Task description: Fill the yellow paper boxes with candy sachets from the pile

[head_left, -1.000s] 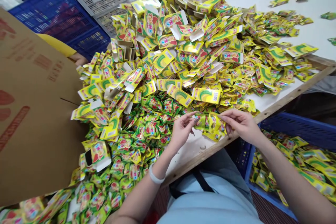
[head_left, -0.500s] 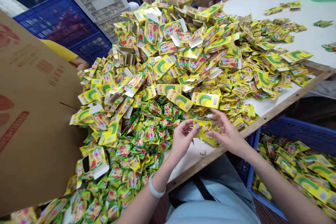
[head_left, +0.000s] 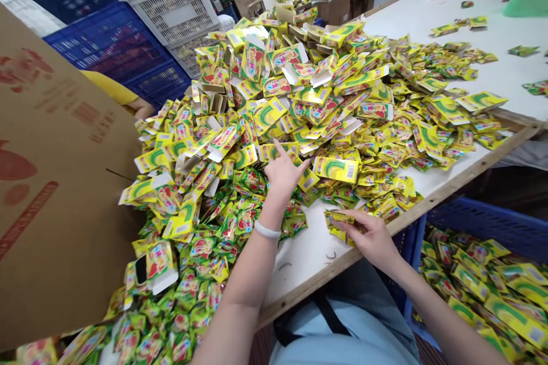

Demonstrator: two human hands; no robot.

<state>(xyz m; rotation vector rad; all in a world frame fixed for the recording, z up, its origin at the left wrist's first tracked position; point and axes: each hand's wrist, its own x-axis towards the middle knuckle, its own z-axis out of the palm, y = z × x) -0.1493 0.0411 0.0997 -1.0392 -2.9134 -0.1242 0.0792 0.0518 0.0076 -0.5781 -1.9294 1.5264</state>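
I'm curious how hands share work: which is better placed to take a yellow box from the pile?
Probably the left hand: it is over the boxes, while the right hand holds a yellow packet.

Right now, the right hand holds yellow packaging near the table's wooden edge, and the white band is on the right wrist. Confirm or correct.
One error: in the head view, the white band is on the wrist of the left hand. The right hand holds yellow packaging near the table's wooden edge.

Boxes (head_left: 269, 115) lie on the table (head_left: 302, 265), right of a carton (head_left: 72, 199).
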